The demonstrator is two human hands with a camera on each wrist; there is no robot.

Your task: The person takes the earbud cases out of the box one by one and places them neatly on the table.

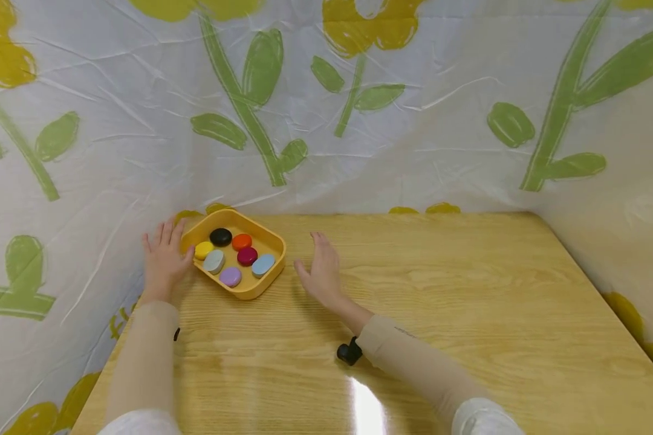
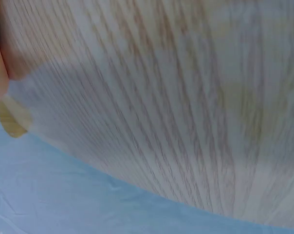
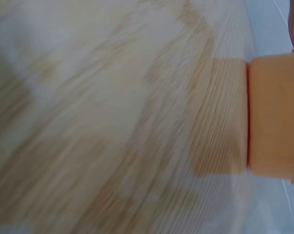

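Observation:
A yellow-orange tray [image 1: 258,290] with rounded corners sits at the back left of the table. Several smooth, rounded pieces lie in it, among them a black piece [image 1: 220,237], a yellow piece [image 1: 204,251], a crimson piece [image 1: 247,256] and a purple piece [image 1: 230,277]. Fingers spread, my left hand [image 1: 164,263] is at the tray's left side, its thumb tip right at the rim. My right hand [image 1: 324,275] is held to the right of the tray, fingers extended, with a gap between them. From the right wrist, the tray's outer wall [image 3: 276,117] shows at the right edge.
The wooden table [image 1: 468,302] extends to the right. A white cloth [image 1: 413,139] printed with flowers hangs behind and along both sides. Under the right forearm, a small black device [image 1: 349,351] shows at the wrist.

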